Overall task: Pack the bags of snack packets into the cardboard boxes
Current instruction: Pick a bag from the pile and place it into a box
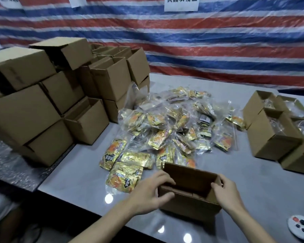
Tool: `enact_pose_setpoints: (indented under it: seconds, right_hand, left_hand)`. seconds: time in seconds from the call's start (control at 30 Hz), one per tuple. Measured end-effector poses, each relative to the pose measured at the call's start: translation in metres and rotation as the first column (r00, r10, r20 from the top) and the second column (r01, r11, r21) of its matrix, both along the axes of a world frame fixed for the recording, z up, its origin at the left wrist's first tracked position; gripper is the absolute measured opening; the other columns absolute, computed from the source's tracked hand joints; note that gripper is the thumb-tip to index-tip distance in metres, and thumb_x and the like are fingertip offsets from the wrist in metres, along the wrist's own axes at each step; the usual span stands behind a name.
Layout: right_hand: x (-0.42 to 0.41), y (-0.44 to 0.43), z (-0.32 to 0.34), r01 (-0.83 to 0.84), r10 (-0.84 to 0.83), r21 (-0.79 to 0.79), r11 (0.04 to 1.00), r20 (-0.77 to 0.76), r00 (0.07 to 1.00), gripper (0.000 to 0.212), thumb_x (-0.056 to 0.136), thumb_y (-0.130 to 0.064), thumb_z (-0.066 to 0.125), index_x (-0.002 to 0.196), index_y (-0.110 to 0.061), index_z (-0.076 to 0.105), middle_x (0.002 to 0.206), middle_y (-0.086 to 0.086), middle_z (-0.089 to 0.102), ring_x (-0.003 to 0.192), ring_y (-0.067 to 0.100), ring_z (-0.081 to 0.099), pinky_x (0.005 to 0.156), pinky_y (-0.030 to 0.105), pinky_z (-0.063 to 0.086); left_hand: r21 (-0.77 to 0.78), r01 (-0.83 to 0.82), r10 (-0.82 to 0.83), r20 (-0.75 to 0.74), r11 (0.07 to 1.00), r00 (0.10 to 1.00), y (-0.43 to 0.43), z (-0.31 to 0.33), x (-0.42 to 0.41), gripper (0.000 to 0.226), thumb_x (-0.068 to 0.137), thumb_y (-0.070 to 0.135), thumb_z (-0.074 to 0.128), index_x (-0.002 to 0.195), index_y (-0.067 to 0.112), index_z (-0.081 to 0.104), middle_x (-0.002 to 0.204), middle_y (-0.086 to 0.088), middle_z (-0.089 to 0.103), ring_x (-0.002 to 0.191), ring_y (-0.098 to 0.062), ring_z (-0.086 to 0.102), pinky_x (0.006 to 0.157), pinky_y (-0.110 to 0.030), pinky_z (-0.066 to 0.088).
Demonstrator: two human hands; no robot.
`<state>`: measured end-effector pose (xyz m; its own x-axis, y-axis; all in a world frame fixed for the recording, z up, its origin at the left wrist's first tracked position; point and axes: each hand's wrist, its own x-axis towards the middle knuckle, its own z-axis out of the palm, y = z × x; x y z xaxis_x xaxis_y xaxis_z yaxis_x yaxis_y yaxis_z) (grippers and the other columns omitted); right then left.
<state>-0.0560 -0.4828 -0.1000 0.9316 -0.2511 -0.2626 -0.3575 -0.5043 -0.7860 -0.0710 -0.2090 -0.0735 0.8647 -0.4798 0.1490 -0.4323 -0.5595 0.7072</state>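
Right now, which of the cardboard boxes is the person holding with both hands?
The open box at the table's near edge, gripped by left hand and right hand; the stacked boxes and filled boxes stand untouched.

Grey table (252,190), snack bag pile (174,127), cardboard boxes (88,120), open box (189,206)

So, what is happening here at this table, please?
A person is packing snack bags into boxes. Both hands hold an open cardboard box at the near table edge: the left hand grips its left wall, the right hand its right wall. It looks empty. The pile of snack bags lies behind it, empty boxes are stacked at left, and filled boxes stand at right.
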Motion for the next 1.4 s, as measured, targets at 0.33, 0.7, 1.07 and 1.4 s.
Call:
enact_pose_setpoints:
  seconds: [0.33,0.7,1.07,1.4]
  right_hand:
    - [-0.002,0.009,0.006,-0.018,0.018,-0.008,1.000,0.018,1.000,0.027,0.095,-0.001,0.049,0.109,-0.021,0.063,0.103,0.000,0.064,0.099,0.021,0.055,0.080,0.031,0.039]
    - [-0.006,0.011,0.005,-0.048,0.048,-0.016,0.999,0.017,0.999,0.027,0.095,0.000,0.047,0.107,-0.022,0.058,0.104,0.000,0.063,0.100,0.021,0.055,0.082,0.030,0.038]
    - [-0.005,0.010,0.004,-0.059,0.059,-0.002,0.998,0.010,0.998,0.030,0.096,-0.001,0.044,0.108,-0.025,0.056,0.102,-0.002,0.061,0.097,0.018,0.054,0.081,0.032,0.041]
    - [-0.007,0.010,0.005,-0.063,0.063,-0.010,0.998,0.011,0.998,0.029,0.094,0.000,0.043,0.107,-0.023,0.056,0.100,-0.003,0.062,0.097,0.019,0.056,0.079,0.032,0.041]
  left_hand:
    - [0.437,-0.601,0.713,-0.151,0.669,0.684,0.049,-0.072,0.038,0.061,0.084,0.044,0.066,0.138,0.028,0.045,0.150,-0.006,0.036,0.138,-0.028,0.035,0.107,-0.048,0.039]
    - [0.582,-0.553,0.702,-0.044,0.596,0.710,0.052,-0.100,0.023,0.051,0.096,0.047,0.054,0.135,0.018,0.039,0.142,-0.008,0.039,0.129,-0.031,0.035,0.094,-0.048,0.048]
    - [0.311,-0.684,0.718,0.005,0.660,0.696,0.067,-0.078,0.019,0.024,0.100,0.037,0.038,0.116,0.032,0.055,0.107,0.004,0.066,0.094,-0.024,0.062,0.071,-0.036,0.042]
    - [0.477,-0.644,0.799,-0.292,0.598,0.526,0.059,-0.089,0.016,0.052,0.085,0.035,0.069,0.125,0.007,0.052,0.124,-0.010,0.059,0.109,-0.028,0.060,0.092,-0.040,0.051]
